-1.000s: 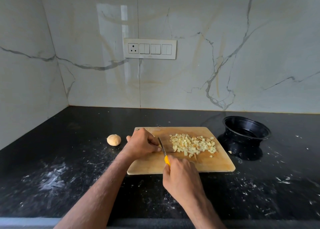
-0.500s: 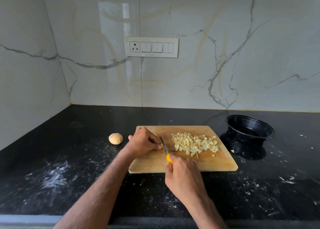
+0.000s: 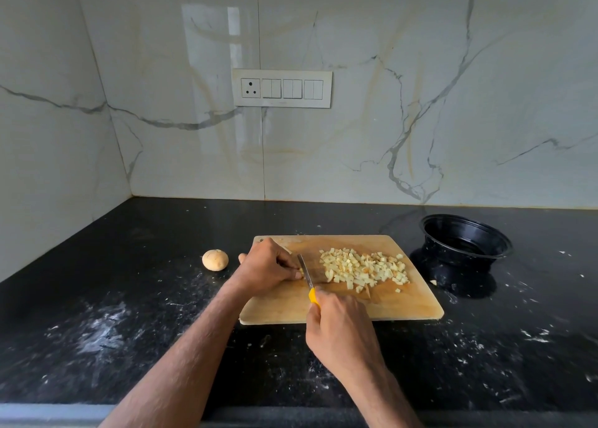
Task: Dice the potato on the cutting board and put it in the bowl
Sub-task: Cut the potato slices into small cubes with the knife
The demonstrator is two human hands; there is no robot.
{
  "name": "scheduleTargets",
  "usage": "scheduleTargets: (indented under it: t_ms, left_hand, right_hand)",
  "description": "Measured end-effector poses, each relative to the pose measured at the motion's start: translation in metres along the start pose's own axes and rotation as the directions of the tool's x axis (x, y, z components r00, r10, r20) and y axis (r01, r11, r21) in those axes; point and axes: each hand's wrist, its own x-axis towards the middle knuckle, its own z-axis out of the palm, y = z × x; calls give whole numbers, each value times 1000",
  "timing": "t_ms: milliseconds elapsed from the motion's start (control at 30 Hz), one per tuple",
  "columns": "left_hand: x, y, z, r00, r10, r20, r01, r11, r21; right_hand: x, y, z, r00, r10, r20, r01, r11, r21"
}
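Observation:
A wooden cutting board lies on the black counter. A heap of pale diced potato covers its right half. My left hand is curled on the board's left part, fingertips pinning a small potato piece, mostly hidden under them. My right hand grips a yellow-handled knife; the blade sits right beside my left fingertips, edge down on the piece. A black bowl stands to the right of the board with nothing visible inside.
A whole small potato rests on the counter left of the board. A stray potato bit lies near the bowl's base. White starch smears and crumbs speckle the black counter. Marble walls close the back and left; a switch panel hangs above.
Both hands stay at the same spot on the board, the knife working at the piece under my left fingers. The view has shifted slightly.

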Motion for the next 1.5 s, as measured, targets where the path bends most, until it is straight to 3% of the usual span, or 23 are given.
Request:
scheduleTargets:
  t_ms: [433,1167,1367,1500]
  left_hand:
    - [-1,2,2,999,23,-24,-24,1000,-10]
    - [5,3,13,985,-140,-100,140,990,-5]
    - [4,1,17,987,-103,-125,105,994,7]
    - [3,4,18,992,-32,-121,38,998,52]
  right_hand:
    - [-1,-6,1,999,33,-3,-33,996,-77]
    - [-5,-7,-10,991,44,124,-32,995,-97]
    - [-27,1,-30,988,50,145,-33,993,-115]
    - [-30,5,-45,997,53,61,-48,996,-80]
